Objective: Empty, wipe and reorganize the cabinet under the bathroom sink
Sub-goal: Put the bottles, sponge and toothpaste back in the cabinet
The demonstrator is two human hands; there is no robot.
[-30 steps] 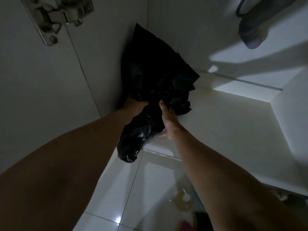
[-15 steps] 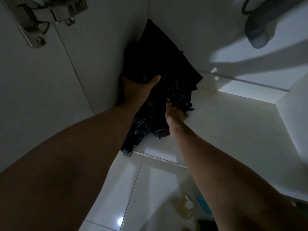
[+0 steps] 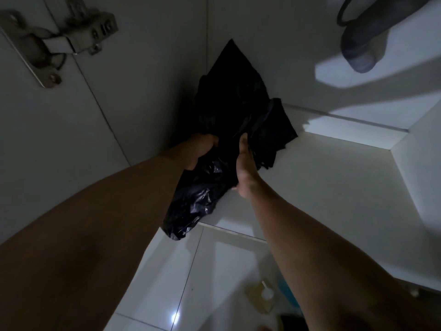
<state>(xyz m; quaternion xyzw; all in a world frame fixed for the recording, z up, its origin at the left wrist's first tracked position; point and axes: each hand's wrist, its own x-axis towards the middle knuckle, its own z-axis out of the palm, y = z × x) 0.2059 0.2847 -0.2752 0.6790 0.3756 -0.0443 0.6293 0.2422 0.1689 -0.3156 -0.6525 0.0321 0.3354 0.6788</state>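
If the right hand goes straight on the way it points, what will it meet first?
The black bag, which the right hand grips; behind the bag probably the back wall, though depth is unclear.

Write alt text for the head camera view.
Two bare hands, the left hand and the right hand, grip a crumpled black plastic bag in the back left corner of a dim white cabinet, its lower end hanging past the cabinet floor over the floor tiles. A metal hinge sits upper left, a grey drain pipe upper right.
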